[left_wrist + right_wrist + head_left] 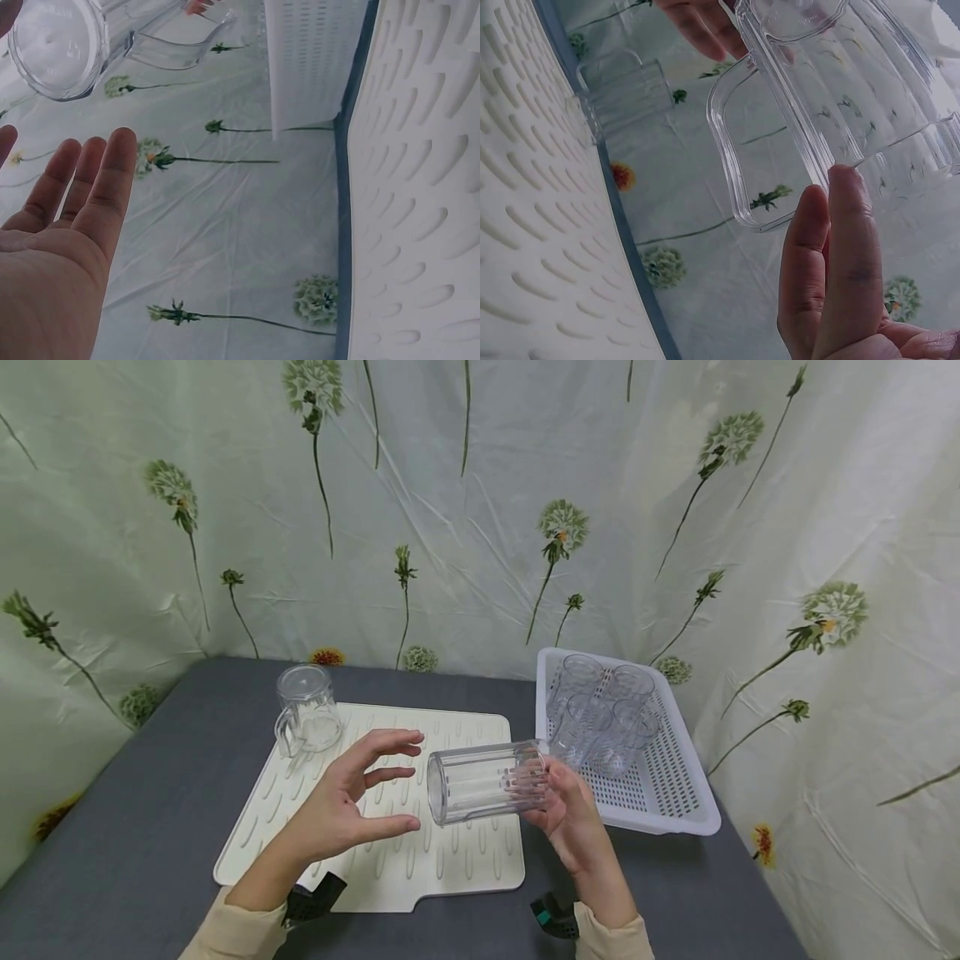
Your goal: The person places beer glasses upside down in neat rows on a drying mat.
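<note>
A clear ribbed mug (487, 781) lies sideways in the air above the white draining mat (465, 860). My right hand (566, 814) grips it near one end, fingers behind the glass and thumb at the edge. The other round end faces my left hand (352, 797), which is spread with thumb and fingers apart, holding nothing. In the right wrist view the mug's handle (724, 142) shows on the side toward the mat. In the left wrist view the round end of the mug (60, 45) is just beyond the left fingertips.
Another clear mug (307, 710) stands upside down at the mat's back left corner. To the right, a white perforated basket (675, 777) holds several clear glasses (588, 718). A flowered curtain (465, 527) hangs behind the dark table (150, 827).
</note>
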Motion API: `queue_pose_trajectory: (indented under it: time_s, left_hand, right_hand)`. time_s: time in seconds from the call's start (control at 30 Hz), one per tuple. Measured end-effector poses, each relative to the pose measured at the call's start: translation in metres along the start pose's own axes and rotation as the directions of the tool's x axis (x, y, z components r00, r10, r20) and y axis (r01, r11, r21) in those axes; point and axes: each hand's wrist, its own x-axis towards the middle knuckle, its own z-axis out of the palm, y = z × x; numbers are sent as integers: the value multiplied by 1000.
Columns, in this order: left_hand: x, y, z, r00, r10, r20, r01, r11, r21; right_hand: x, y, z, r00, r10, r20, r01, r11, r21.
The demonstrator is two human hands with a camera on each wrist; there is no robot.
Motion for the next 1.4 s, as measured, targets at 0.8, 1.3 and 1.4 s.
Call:
queue_pose_trajectory:
  time_s: [0.8, 1.3, 1.4]
  left_hand:
    - [-1, 0, 10, 999, -8, 50, 6, 999, 50]
    - [2, 1, 7, 999, -10, 41, 7, 997, 78]
    - [3, 1, 5, 999, -17, 37, 13, 996, 93]
  right_hand:
    - [3, 24, 19, 980, 198, 3, -195, 964, 183]
    - [5, 31, 18, 968, 245, 49, -249, 954, 164]
    - [5, 30, 16, 967, 243, 76, -252, 954, 162]
